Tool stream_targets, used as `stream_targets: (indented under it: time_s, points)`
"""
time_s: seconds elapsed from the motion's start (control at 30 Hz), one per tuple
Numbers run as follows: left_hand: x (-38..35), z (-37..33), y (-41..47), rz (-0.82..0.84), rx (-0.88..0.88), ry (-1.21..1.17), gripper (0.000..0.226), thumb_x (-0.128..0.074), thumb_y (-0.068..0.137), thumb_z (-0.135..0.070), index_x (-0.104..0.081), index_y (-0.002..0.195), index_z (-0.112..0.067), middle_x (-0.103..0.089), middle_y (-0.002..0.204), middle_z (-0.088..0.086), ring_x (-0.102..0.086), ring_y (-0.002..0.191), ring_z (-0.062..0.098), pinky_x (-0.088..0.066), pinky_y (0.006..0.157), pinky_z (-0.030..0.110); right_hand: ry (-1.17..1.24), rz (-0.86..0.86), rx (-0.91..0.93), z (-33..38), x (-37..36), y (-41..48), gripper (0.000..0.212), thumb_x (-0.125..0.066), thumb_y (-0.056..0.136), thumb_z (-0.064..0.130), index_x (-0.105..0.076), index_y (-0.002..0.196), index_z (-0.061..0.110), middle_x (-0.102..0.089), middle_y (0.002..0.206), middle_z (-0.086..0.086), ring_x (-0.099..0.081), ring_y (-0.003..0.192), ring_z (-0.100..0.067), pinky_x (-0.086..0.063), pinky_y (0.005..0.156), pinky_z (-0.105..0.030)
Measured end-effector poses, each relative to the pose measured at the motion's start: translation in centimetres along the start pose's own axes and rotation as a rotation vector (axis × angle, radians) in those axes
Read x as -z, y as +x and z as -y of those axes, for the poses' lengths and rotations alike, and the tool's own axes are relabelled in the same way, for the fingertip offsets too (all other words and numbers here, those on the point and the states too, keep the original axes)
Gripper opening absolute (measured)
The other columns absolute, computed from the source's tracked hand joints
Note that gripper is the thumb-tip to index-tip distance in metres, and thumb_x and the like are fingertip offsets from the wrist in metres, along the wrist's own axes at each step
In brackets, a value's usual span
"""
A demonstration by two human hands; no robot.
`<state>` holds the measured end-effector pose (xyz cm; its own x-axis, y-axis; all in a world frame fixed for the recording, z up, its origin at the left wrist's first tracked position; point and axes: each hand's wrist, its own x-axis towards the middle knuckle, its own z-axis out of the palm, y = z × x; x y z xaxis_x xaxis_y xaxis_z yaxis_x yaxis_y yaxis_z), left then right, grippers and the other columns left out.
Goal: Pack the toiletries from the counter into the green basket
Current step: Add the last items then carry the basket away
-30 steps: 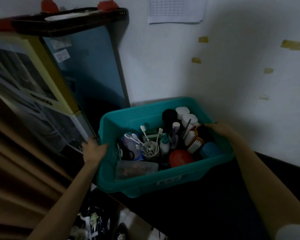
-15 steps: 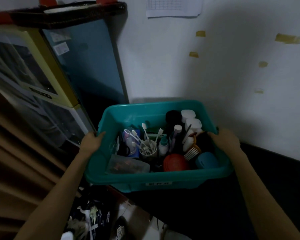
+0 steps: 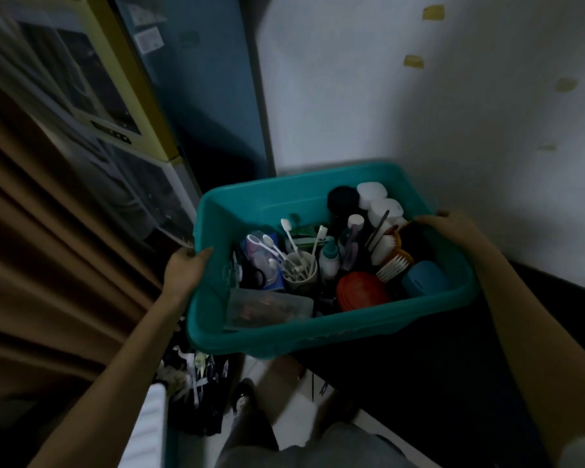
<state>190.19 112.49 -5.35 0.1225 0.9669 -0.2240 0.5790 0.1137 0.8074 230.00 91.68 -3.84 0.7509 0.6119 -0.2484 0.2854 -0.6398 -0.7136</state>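
Teal-green plastic basket (image 3: pixel 318 327) at centre frame, gripped at both ends: the left hand (image 3: pixel 186 271) curls round the left rim and the right hand (image 3: pixel 453 228) hooks over the right rim. It's packed: a white cup of toothbrushes (image 3: pixel 301 275) in the middle, a round red lid (image 3: pixel 362 292) beside it, a blue case (image 3: pixel 426 278) at the right, a clear plastic box (image 3: pixel 267 309) along the front wall. The right half is over the dark desk (image 3: pixel 453 366) and the left end juts past its edge. Whether it touches the desk, I can't tell.

Brown curtain (image 3: pixel 48 282), blue cabinet (image 3: pixel 210 96), taped white wall (image 3: pixel 352 96).
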Motion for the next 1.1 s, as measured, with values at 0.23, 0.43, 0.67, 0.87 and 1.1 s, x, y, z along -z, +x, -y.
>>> stream_targets:
  time_s: [0.23,0.43,0.67,0.87,1.1]
  points:
    - [1.6,1.9,-3.0,-0.027,0.015,-0.039,0.034,-0.062,0.089,-0.039,-0.059,0.103,-0.007,-0.063,0.089,0.007,-0.06,0.075,0.022,-0.05,0.065,0.033,0.113,0.033,-0.054,-0.8,-0.8,-3.5,0.035,-0.067,0.085,0.038,-0.061,0.096,0.006,-0.061,0.09,-0.013,-0.059,0.069,-0.022,-0.048,0.065,-0.032]
    - [3.0,3.3,-3.7,-0.004,-0.016,-0.044,0.035,-0.062,0.089,-0.038,-0.059,0.104,-0.007,-0.066,0.098,0.012,-0.064,0.088,0.03,-0.054,0.081,0.042,0.148,-0.002,-0.09,-1.3,-1.5,-6.5,0.036,-0.068,0.083,0.039,-0.059,0.085,0.004,-0.06,0.086,-0.015,-0.059,0.069,-0.025,-0.051,0.064,-0.034]
    - [5.1,5.1,-5.2,0.033,0.008,-0.121,0.038,-0.065,0.088,-0.035,-0.062,0.107,-0.003,-0.068,0.098,0.014,-0.066,0.082,0.026,-0.056,0.075,0.038,0.097,-0.034,-0.108,-1.9,-2.6,-10.7,0.043,-0.067,0.084,0.041,-0.063,0.101,0.002,-0.064,0.1,-0.019,-0.062,0.083,-0.031,-0.053,0.086,-0.047]
    - [5.5,5.0,-5.8,0.051,0.033,-0.191,0.033,-0.066,0.087,-0.031,-0.063,0.101,-0.001,-0.068,0.096,0.016,-0.066,0.085,0.03,-0.056,0.08,0.042,0.0,-0.015,-0.113,-0.6,-2.6,-12.2,0.054,-0.061,0.087,0.046,-0.061,0.11,-0.003,-0.063,0.101,-0.02,-0.06,0.084,-0.033,-0.051,0.077,-0.041]
    - [7.6,7.3,-7.8,0.027,0.032,-0.214,0.021,-0.065,0.088,-0.025,-0.062,0.094,-0.005,-0.065,0.08,0.006,-0.062,0.067,0.018,-0.048,0.055,0.025,0.026,0.01,-0.11,-0.2,-3.8,-13.8,0.048,-0.065,0.087,0.039,-0.062,0.11,-0.004,-0.063,0.102,-0.02,-0.062,0.09,-0.036,-0.052,0.089,-0.049]
